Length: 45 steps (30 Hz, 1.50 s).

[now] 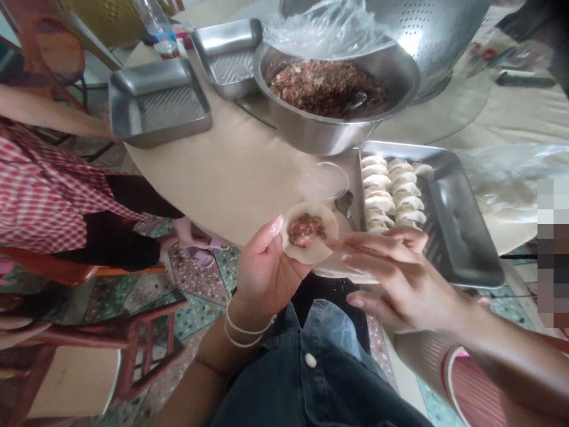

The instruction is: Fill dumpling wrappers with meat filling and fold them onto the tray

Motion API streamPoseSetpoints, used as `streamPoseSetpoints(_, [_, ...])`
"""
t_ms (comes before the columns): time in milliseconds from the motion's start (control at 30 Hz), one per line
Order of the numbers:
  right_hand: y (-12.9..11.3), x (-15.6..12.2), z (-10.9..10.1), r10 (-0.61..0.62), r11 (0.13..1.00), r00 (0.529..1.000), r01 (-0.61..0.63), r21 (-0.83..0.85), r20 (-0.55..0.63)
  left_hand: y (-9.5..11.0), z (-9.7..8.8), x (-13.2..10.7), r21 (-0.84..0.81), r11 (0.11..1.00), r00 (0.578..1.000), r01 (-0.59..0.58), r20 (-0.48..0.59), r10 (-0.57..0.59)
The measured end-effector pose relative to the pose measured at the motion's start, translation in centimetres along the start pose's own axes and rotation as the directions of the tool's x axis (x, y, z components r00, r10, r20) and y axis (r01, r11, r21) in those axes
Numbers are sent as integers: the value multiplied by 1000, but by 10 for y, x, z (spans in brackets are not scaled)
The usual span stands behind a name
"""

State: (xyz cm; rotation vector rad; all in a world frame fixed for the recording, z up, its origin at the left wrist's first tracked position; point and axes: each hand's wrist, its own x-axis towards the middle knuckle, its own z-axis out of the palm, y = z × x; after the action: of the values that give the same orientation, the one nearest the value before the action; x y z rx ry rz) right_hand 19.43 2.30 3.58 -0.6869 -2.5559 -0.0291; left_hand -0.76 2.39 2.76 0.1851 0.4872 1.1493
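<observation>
On my left hand lies a round dumpling wrapper, its edge held between thumb and fingers. A mound of meat filling sits in the middle of the wrapper. My right hand is at the wrapper's right edge, fingers stretched out and apart, with the fingertips at or close to the dough. Just behind are a small clear dish and a dark spoon. To the right, a metal tray carries rows of folded dumplings, some partly hidden by my right hand.
A big steel bowl of meat filling with a spoon stands at the back, plastic film over its rim. Two metal trays are at back left. A person in a checked apron stands left. A bin is lower right.
</observation>
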Motion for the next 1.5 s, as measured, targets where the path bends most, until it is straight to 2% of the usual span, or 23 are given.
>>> streamPoseSetpoints(133, [-2, -1, 1, -10, 999, 1000, 10, 32, 0, 0, -1, -3, 18, 999, 999, 32, 10, -32])
streamPoseSetpoints(333, [7, 6, -1, 81, 997, 996, -81, 6, -24, 0, 0, -7, 12, 998, 997, 62, 46, -62])
streamPoseSetpoints(467, [14, 17, -5, 74, 996, 997, -74, 50, 1, 0, -1, -7, 14, 997, 996, 71, 57, -72])
streamPoseSetpoints(533, [24, 28, -6, 110, 991, 994, -111, 80, 12, 1, -3, -7, 1, 998, 996, 59, 60, -59])
streamPoseSetpoints(600, [38, 41, -6, 173, 979, 983, -179, 102, 68, 2, -6, -8, -12, 999, 997, 47, 63, -46])
streamPoseSetpoints(700, [62, 60, -1, 215, 965, 949, -242, 98, 231, 4, -8, -10, -24, 999, 997, 25, 71, -24])
streamPoseSetpoints(800, [79, 70, 8, 193, 968, 903, -240, 78, 384, 5, -9, -12, -23, 1000, 999, -10, 45, 11])
streamPoseSetpoints(900, [85, 73, 15, 165, 980, 883, -198, 29, 439, 5, -11, -13, -20, 1000, 999, -9, 31, 10])
streamPoseSetpoints(1000, [81, 70, 13, 144, 985, 900, -168, 24, 411, 6, -13, -12, -33, 999, 999, -3, 42, 5])
streamPoseSetpoints(1100, [66, 63, 0, 151, 978, 956, -182, 106, 251, 6, -15, -10, -58, 998, 999, -16, 43, 18])
streamPoseSetpoints(1200, [46, 50, -14, 87, 966, 990, -111, 233, 109, 7, -15, -8, -73, 997, 1000, 5, 21, -4])
streamPoseSetpoints(1300, [32, 36, -19, 8, 976, 991, -37, 214, 136, 7, -13, -6, -65, 997, 998, 40, 41, -38])
streamPoseSetpoints(1400, [29, 30, -14, 12, 986, 984, -42, 161, 178, 3, -12, -7, -56, 996, 993, 71, 97, -65])
streamPoseSetpoints(1500, [29, 33, -8, 9, 978, 982, -47, 204, 187, -3, -12, -7, -47, 991, 984, 127, 132, -120])
